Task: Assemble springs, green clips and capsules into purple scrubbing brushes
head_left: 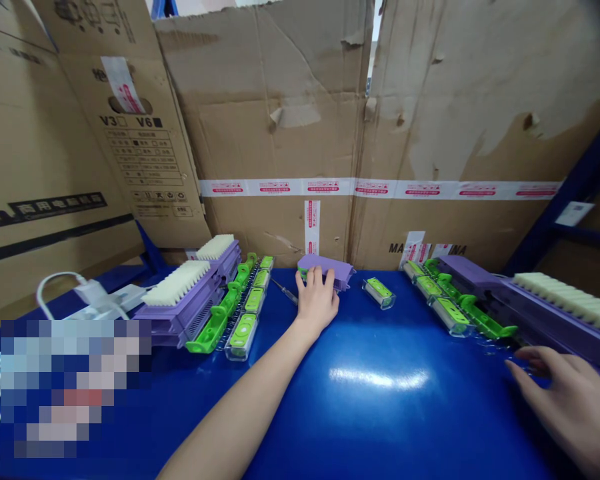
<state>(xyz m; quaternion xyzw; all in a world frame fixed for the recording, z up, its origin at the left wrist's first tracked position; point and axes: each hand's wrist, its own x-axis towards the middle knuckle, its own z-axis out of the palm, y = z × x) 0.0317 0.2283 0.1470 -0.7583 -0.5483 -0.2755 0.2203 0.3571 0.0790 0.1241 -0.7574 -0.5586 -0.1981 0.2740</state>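
Your left hand (316, 300) touches the purple plastic housing (341, 270) on the blue table (380, 427). To the right of this housing, one green-topped clear case (379, 292) lies apart. Your right hand (575, 397) is near the green plastic strip (480, 319); its grip I cannot tell.

Purple casing (338, 269): matt plastic. Tabletop (380, 420): glossy, smooth.

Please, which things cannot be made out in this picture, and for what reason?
In the head view:
1. Near side of the purple part: covered by the left hand.
2. Near end of the thin tool: behind the left hand.
3. The right hand: fingers hide whether it holds anything; the edge cuts off its wrist.
4. Whatever lies under the pixelated patch: blurred out.
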